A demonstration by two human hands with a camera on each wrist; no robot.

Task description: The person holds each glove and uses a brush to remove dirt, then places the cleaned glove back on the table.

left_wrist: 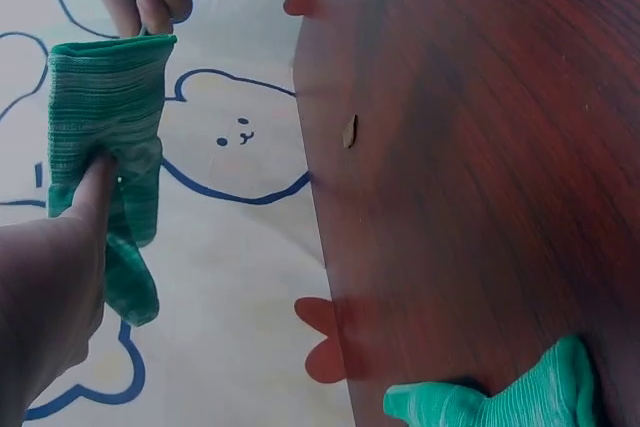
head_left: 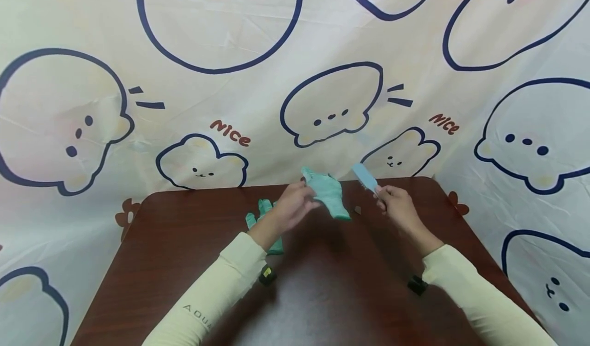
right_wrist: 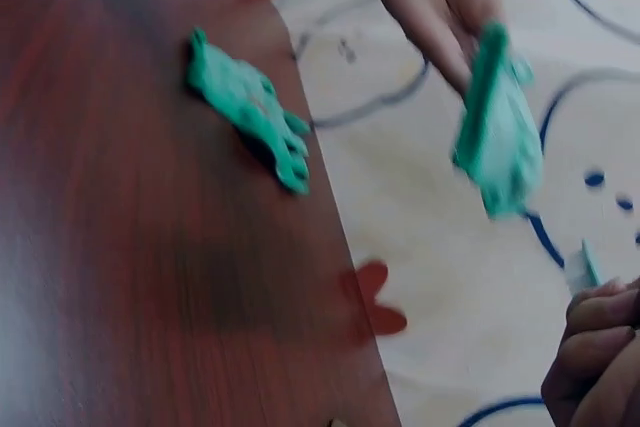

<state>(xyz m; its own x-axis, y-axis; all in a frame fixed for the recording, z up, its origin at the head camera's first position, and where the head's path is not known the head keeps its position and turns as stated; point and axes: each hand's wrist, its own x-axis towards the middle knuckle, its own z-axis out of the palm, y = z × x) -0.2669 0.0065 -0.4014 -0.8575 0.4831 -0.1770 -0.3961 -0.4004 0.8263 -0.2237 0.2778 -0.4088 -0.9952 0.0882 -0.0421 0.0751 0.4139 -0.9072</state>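
1. Above the wood-grain table (head_left: 184,284), with the left hand (head_left: 294,206), pinching one green knit glove (head_left: 328,195) between thumb and fingers, cuff turned toward the right hand (head_left: 400,209).
2. With those right fingers curled round the lower end, gripping one light-blue bristle brush (head_left: 364,176), tilted with head upward, near the pinched glove but apart from it.
3. On the table, under the left forearm as seen from the head, counting one second glove (right_wrist: 248,102), fingers toward the far edge: two altogether.
4. Between both hands, on the table, showing one small brownish chip (head_left: 357,210).
5. Around the arms, counting two cream sleeves (head_left: 226,274).
6. Behind, showing cartoon-printed cloth (head_left: 258,100) with two "Nice" prints.
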